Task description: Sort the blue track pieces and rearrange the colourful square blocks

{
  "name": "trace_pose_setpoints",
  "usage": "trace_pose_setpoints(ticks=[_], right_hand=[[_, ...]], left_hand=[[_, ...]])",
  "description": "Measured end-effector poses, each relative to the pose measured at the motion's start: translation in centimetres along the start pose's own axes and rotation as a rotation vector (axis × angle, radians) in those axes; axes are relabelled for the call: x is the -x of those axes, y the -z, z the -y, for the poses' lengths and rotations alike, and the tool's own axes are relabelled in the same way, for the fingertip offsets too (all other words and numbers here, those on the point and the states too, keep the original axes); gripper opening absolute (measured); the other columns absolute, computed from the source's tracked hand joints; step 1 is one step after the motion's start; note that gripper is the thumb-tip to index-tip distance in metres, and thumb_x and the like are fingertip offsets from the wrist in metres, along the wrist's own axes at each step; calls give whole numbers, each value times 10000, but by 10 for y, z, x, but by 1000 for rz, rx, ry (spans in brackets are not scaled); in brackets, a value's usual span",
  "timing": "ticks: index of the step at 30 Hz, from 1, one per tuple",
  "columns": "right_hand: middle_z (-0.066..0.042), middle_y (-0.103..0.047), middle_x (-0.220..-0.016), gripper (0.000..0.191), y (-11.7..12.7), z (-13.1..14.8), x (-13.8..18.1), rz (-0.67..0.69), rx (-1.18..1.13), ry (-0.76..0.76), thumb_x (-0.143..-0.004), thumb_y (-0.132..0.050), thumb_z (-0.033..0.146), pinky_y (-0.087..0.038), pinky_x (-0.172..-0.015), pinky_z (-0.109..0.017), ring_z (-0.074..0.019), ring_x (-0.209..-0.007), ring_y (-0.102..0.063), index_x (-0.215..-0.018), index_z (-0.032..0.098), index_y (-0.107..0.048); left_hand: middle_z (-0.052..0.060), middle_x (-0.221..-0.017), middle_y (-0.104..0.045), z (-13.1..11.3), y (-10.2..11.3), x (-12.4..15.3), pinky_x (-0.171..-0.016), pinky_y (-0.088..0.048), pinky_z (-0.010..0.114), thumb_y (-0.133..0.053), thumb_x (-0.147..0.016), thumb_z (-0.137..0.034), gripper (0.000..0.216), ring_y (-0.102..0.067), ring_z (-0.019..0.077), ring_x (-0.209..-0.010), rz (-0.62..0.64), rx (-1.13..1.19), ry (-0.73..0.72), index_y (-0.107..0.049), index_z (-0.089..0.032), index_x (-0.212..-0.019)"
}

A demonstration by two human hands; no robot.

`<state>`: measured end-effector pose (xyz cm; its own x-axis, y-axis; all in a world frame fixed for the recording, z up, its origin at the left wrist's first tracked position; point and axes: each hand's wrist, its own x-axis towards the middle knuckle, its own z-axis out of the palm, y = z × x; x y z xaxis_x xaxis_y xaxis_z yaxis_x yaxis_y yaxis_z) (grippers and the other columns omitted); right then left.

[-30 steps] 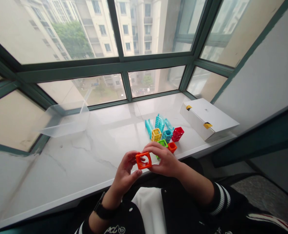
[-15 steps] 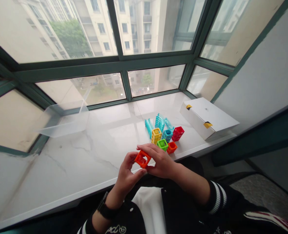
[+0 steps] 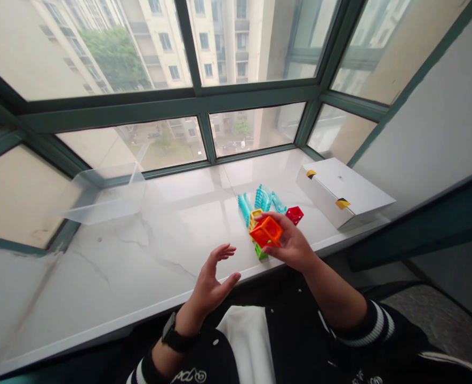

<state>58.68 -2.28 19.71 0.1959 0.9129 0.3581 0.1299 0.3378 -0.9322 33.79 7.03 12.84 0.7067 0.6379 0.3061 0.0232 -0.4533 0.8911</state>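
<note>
Window sill (image 3: 159, 240) beneath tall panes, orange block (image 3: 266, 233) in the right hand (image 3: 295, 248)

Green frames (image 3: 119, 112) divide the glass, and beyond them stand pale buildings (image 3: 161, 24) and a leafy tree (image 3: 111, 58) on the left. Below runs the sill, white with grey veins and a few soft reflections.

At the near edge, right of centre, the right hand pinches the orange block between thumb and fingers, one open face showing. Block and hand cover part of the cluster behind; whether the block touches anything there, I cannot tell. Just beyond it a yellow block (image 3: 255, 214) shows in part, and a green block (image 3: 261, 253) peeks out on the near side. To the right sits a red block (image 3: 295, 215). Three blue pieces (image 3: 263, 198) lie farther back, close together.

Left of all this, the left hand (image 3: 210, 281) is bare of any object, fingers and thumb spread apart, well clear of the blocks. Its wrist wears a black watch (image 3: 172, 332).

At the far left stands a clear bin (image 3: 103, 214); at the right, near the wall, a white box (image 3: 345, 189) with two yellow-and-black tabs (image 3: 343, 204).
</note>
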Motion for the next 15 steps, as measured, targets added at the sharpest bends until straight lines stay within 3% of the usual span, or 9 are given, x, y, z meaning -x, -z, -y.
trace_pose_setpoints(ticks=[3, 7, 11, 15], right_hand=[[-136, -606, -1479, 770, 30, -5, 4, -167, 7, -40, -831, -881, 459, -569, -1087, -473, -315, -1307, -636, -1481, 289, -505], [-138, -599, -1494, 760, 63, -22, 19, -327, 85, -48, -835, -872, 466, -576, -1079, -504, -326, -1291, -649, -1476, 294, -502], [-127, -601, -1498, 721, 81, -43, 37, -383, 182, -79, -828, -872, 467, -524, -1146, -513, -328, -1349, -612, -1441, 281, -540], [-120, -621, -1471, 734, 89, -63, 50, -396, 334, -147, -814, -863, 499, -530, -1136, -486, -316, -1294, -651, -1444, 270, -564]], left_hand=[[106, -1487, -565, 22, 6, 2, -1194, -437, 500, -660, -985, -345, 517, -544, 283, -1389, 51, -306, 65, -491, -304, -1472], [127, -1511, -550, 60, 13, 8, -1212, -417, 503, -654, -964, -321, 527, -515, 304, -1419, 133, -579, 164, -514, -247, -1467], [173, -1553, -515, 88, 18, 15, -1234, -357, 551, -745, -863, -245, 597, -468, 374, -1457, 216, -870, 289, -573, -199, -1433], [183, -1597, -475, 94, 20, 18, -1235, -345, 524, -794, -805, -232, 687, -439, 379, -1486, 321, -963, 419, -572, -204, -1455]])
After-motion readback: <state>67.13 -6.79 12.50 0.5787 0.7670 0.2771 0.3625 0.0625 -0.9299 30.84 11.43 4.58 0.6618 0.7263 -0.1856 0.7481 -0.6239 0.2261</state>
